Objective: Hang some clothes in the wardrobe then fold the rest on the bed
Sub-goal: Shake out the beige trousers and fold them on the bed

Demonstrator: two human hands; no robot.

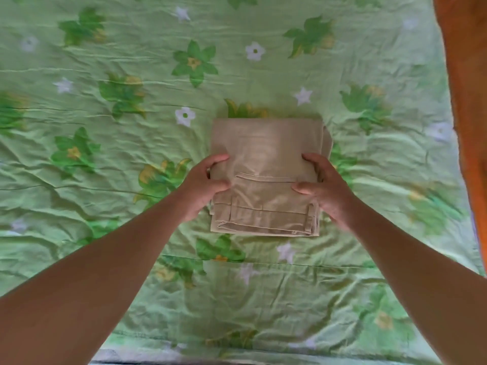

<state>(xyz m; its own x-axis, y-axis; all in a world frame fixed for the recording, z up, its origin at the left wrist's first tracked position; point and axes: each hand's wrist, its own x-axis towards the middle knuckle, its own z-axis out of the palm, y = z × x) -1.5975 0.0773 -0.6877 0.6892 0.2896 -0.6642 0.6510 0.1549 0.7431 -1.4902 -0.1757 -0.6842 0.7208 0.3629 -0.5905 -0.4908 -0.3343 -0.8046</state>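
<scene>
The left hand (203,187) grips the left edge of the folded beige trousers (266,151), its fingers (218,158) curled over the top and the thumb pressed on the cloth. The trousers lie flat in the middle of the bed (105,233). The right hand (328,189) holds their right edge the same way. Orange cloth (466,101) lies along the bed's right edge.

Beige trousers (266,154), folded into a flat rectangle, lie gripped between my left hand (203,187) and right hand (328,192), waistband nearest me.
</scene>
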